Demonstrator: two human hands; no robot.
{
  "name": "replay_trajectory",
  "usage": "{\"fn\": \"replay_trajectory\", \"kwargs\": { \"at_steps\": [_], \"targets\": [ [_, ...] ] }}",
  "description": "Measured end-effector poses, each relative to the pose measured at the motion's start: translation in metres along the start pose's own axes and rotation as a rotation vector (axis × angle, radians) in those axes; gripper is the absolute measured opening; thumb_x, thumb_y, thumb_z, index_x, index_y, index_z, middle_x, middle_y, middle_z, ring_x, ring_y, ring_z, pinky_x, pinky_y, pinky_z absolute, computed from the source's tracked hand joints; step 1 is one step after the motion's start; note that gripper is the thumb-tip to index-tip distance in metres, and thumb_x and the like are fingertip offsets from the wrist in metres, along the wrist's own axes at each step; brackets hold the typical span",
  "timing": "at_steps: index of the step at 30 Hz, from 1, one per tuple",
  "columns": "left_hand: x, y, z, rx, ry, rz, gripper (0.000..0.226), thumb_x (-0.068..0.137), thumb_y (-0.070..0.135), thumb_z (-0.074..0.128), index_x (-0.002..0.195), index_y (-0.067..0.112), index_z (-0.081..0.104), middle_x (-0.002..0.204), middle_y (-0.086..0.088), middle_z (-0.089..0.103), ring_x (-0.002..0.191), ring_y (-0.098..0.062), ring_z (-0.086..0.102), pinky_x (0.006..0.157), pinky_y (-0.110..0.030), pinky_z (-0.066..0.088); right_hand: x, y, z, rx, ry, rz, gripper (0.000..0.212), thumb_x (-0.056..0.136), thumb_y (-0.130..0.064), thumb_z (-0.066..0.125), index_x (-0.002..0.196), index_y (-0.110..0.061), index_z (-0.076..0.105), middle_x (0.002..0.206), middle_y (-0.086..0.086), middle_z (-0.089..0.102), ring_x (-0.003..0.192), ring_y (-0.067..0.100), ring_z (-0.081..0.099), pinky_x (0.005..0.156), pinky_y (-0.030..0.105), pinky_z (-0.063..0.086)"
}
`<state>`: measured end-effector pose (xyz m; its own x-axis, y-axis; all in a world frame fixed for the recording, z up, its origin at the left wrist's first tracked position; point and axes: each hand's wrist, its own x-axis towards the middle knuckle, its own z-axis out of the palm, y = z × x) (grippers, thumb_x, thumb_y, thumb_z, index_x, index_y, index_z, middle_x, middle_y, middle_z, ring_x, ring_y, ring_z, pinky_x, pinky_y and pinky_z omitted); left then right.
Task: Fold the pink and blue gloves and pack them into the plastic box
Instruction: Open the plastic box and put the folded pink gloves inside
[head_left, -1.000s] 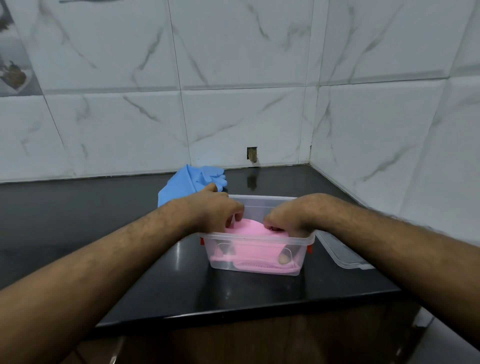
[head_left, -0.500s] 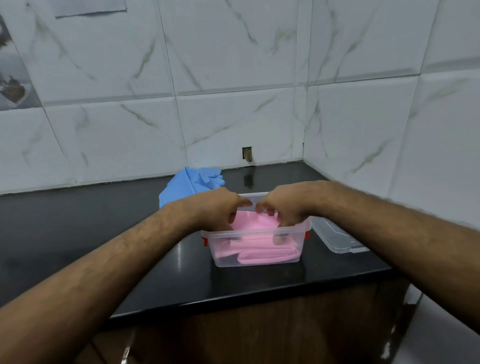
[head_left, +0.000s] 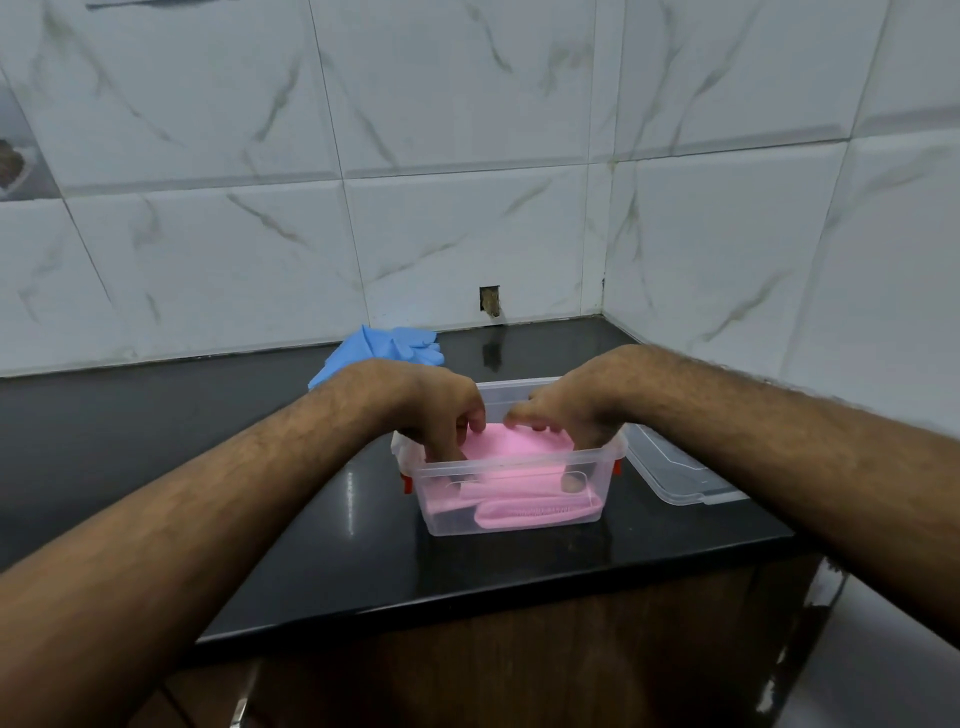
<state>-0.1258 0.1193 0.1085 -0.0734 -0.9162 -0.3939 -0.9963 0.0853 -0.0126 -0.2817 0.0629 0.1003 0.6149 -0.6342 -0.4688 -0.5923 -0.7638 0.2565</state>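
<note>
The folded pink gloves (head_left: 511, 451) lie inside the clear plastic box (head_left: 511, 521), which has red clips and stands near the counter's front edge. My left hand (head_left: 441, 410) reaches into the box's left side, its curled fingers around the left edge of the pink bundle. My right hand (head_left: 574, 410) holds the bundle's right end, with fingers on top and the thumb showing through the box's front wall. The blue gloves (head_left: 382, 347) lie flat on the counter behind my left wrist, partly hidden by it.
The box's clear lid (head_left: 675, 475) lies on the black counter (head_left: 322, 519) just right of the box, under my right forearm. Marble-tiled walls meet in a corner at the back right. The counter's front edge runs close below the box.
My hands have risen from pressing deep on the pink gloves and moved closer together over the box's middle. The box and blue gloves stay put.
</note>
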Motion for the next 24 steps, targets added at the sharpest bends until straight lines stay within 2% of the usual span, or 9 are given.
{"fn": "replay_trajectory", "kwargs": {
  "at_steps": [2, 6, 9, 12, 16, 18, 21, 24],
  "targets": [
    [0.004, -0.002, -0.002, -0.034, -0.013, -0.007, 0.066, 0.089, 0.028, 0.079, 0.148, 0.015, 0.051, 0.133, -0.001, 0.064, 0.112, -0.016, 0.060, 0.105, -0.030, 0.048, -0.001, 0.002, 0.002, -0.001, 0.015, -0.003, 0.096, 0.087, -0.021, 0.078, 0.159, -0.031, 0.015, 0.152, 0.004, 0.040, 0.134, 0.027, 0.048, 0.108, 0.048, 0.044],
    [0.011, -0.002, -0.003, -0.071, -0.028, -0.019, 0.066, 0.086, 0.028, 0.082, 0.144, 0.016, 0.054, 0.123, 0.003, 0.062, 0.110, -0.015, 0.059, 0.099, -0.026, 0.047, -0.001, 0.004, 0.008, -0.035, 0.070, 0.000, 0.088, 0.091, -0.003, 0.067, 0.158, -0.031, 0.016, 0.152, 0.004, 0.034, 0.131, 0.027, 0.046, 0.106, 0.045, 0.045],
    [0.011, -0.002, -0.005, -0.073, -0.048, -0.022, 0.064, 0.088, 0.031, 0.079, 0.145, 0.016, 0.054, 0.123, 0.004, 0.061, 0.117, -0.017, 0.058, 0.107, -0.031, 0.046, -0.002, 0.003, 0.009, -0.040, 0.082, -0.005, 0.086, 0.091, 0.004, 0.062, 0.157, -0.030, 0.018, 0.151, 0.006, 0.034, 0.128, 0.028, 0.048, 0.101, 0.043, 0.045],
    [0.010, 0.000, -0.006, -0.013, -0.059, -0.007, 0.060, 0.093, 0.033, 0.072, 0.147, 0.014, 0.053, 0.136, -0.002, 0.061, 0.123, -0.021, 0.057, 0.109, -0.034, 0.045, -0.003, 0.003, 0.009, -0.028, 0.084, -0.010, 0.086, 0.091, 0.002, 0.063, 0.157, -0.029, 0.018, 0.151, 0.006, 0.034, 0.127, 0.027, 0.048, 0.099, 0.042, 0.044],
    [0.013, 0.008, 0.002, 0.105, -0.037, 0.002, 0.053, 0.094, 0.025, 0.072, 0.143, 0.014, 0.053, 0.126, 0.001, 0.062, 0.107, -0.015, 0.056, 0.096, -0.026, 0.045, -0.003, 0.006, 0.010, -0.007, 0.085, -0.013, 0.087, 0.091, -0.003, 0.066, 0.157, -0.031, 0.018, 0.151, 0.004, 0.033, 0.118, 0.024, 0.047, 0.094, 0.040, 0.045],
    [0.012, 0.009, 0.004, 0.134, -0.017, 0.009, 0.053, 0.094, 0.025, 0.072, 0.143, 0.015, 0.053, 0.128, 0.000, 0.062, 0.106, -0.013, 0.055, 0.093, -0.023, 0.043, -0.003, 0.006, 0.010, -0.008, 0.088, -0.013, 0.087, 0.091, -0.001, 0.065, 0.157, -0.031, 0.018, 0.151, 0.004, 0.033, 0.118, 0.023, 0.047, 0.092, 0.039, 0.044],
    [0.010, 0.006, 0.006, 0.153, 0.013, 0.008, 0.056, 0.092, 0.028, 0.075, 0.141, 0.017, 0.052, 0.128, 0.000, 0.062, 0.105, -0.014, 0.056, 0.090, -0.024, 0.045, -0.002, 0.004, 0.011, -0.026, 0.093, -0.005, 0.086, 0.092, 0.002, 0.062, 0.158, -0.032, 0.017, 0.153, 0.005, 0.033, 0.125, 0.025, 0.048, 0.097, 0.041, 0.045],
    [0.012, 0.004, 0.015, 0.175, 0.032, 0.015, 0.051, 0.095, 0.025, 0.071, 0.138, 0.018, 0.046, 0.127, -0.001, 0.058, 0.097, -0.013, 0.055, 0.085, -0.025, 0.046, -0.002, 0.006, 0.010, -0.034, 0.065, 0.015, 0.081, 0.095, -0.014, 0.066, 0.157, -0.033, 0.017, 0.151, 0.004, 0.041, 0.129, 0.028, 0.048, 0.103, 0.044, 0.043]
  ]
}}
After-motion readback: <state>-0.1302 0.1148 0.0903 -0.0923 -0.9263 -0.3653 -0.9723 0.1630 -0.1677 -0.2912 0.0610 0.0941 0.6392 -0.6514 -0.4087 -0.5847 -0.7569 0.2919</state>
